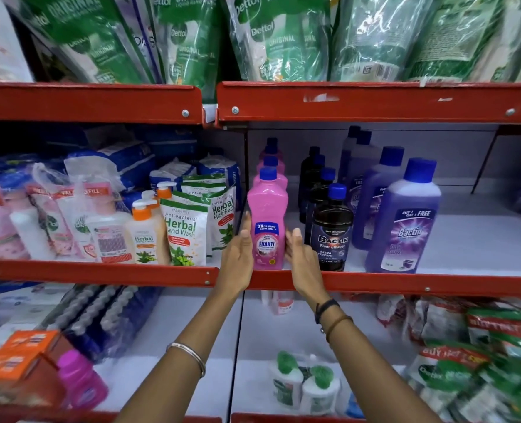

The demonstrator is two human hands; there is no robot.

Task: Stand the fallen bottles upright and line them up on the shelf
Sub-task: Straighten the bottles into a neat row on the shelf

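We are looking at the red-edged middle shelf (pixel 375 283), and as far as we can judge the job is nearing its end here: every bottle we are seeing on its right bay is standing upright, none is lying on its side. Going from the biggest things down, the purple Bactin bottles (pixel 404 221) are standing in a row running from the front edge toward the back, at the right of the group; beside them the dark Bactin floor cleaner bottles (pixel 331 232) are forming a second row; and at the left the pink Shakti bottles (pixel 267 221) are making a third, with at least 3 blue caps showing behind the front one. We are working on that front pink bottle, which is standing upright at the shelf's front edge. Our left hand (pixel 238 254) is lying flat and open against its left side, and our right hand (pixel 302 254) is sitting just beside its right side, fingers extended; neither grip is closing around the bottle, so we are reading this as nudging it square, not lifting it. What we are judging as left is small: squaring this bottle with its row. The shelf's far right is blurring out, so we cannot tell whether anything is lying fallen there.
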